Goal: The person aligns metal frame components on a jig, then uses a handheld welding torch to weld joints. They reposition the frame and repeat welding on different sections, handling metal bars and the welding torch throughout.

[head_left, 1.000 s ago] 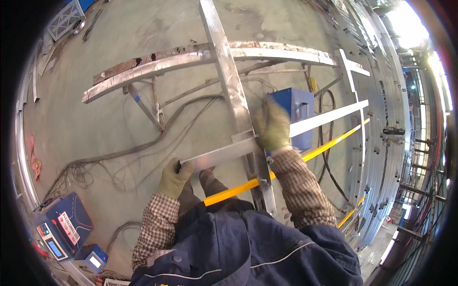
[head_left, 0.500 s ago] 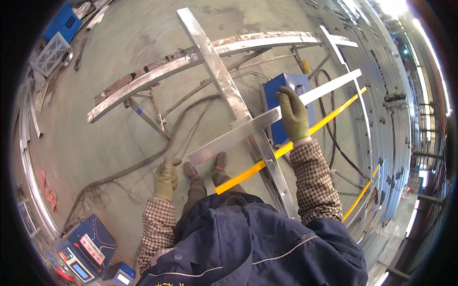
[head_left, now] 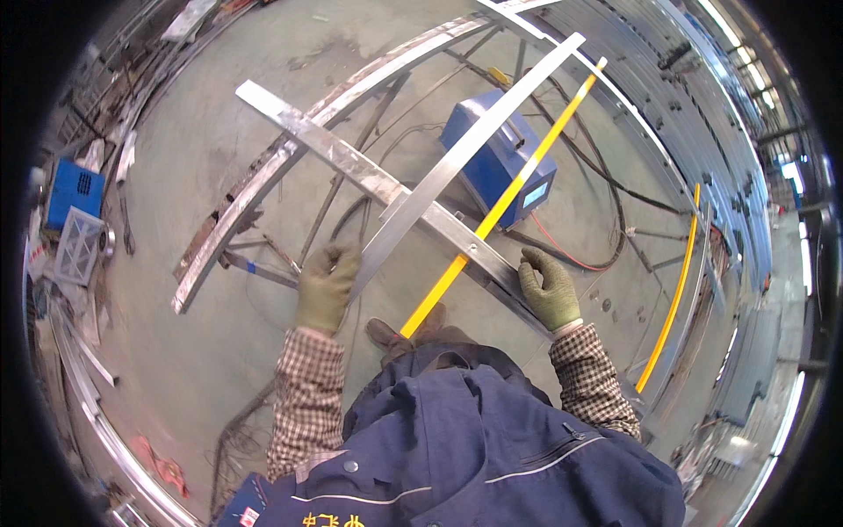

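Observation:
My left hand (head_left: 327, 288), in an olive work glove, is closed beside the near end of a long silver metal bar (head_left: 452, 160); what it holds, if anything, is hidden. This bar lies across a square metal beam (head_left: 349, 161). My right hand (head_left: 551, 290), gloved alike, is off the bar, fingers curved but apart, next to the beam's near end, and I see nothing in it. A yellow bar (head_left: 500, 208) also crosses the beam, to the right of the silver bar.
A blue machine with a handle (head_left: 465, 132) stands on the floor beyond the bars, with dark cables (head_left: 606, 167) around it. A metal trestle rail (head_left: 230, 230) runs along the left. Another yellow bar (head_left: 676, 290) and stacked metal profiles (head_left: 702, 149) lie on the right.
My right hand has left the silver bar and come down beside the beam. My left hand has moved up to the bar's near end. The view has turned.

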`<state>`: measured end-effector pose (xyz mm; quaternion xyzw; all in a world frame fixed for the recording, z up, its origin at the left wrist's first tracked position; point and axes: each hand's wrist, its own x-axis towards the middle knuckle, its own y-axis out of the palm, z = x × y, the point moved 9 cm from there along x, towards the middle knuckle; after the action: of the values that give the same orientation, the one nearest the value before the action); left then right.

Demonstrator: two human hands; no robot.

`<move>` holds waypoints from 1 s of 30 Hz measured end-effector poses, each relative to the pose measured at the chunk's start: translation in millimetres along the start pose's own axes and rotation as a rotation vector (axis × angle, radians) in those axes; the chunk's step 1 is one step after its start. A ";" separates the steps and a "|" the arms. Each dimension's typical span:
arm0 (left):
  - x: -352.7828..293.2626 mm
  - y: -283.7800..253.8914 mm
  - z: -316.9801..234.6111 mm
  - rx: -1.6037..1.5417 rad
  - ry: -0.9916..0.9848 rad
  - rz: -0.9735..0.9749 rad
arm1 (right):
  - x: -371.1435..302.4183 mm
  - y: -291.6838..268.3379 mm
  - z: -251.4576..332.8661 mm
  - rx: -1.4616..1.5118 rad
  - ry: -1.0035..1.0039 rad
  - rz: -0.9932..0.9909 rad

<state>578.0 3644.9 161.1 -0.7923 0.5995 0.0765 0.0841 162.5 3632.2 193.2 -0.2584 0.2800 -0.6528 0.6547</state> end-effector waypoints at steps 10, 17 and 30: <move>98.6 138.3 -37.7 1.136 0.036 0.279 | -65.2 -67.4 -75.0 -0.231 0.164 -0.118; 130.7 138.8 -16.7 1.160 -0.002 0.356 | -83.4 -58.2 -119.5 -0.303 0.385 0.008; 155.8 143.9 -15.9 1.304 0.066 0.469 | -87.0 -56.2 -122.3 -0.285 0.396 -0.052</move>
<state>481.8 3456.9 136.0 -0.4316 0.6806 -0.3075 0.5058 37.3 3721.7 148.6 -0.2224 0.4855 -0.6612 0.5270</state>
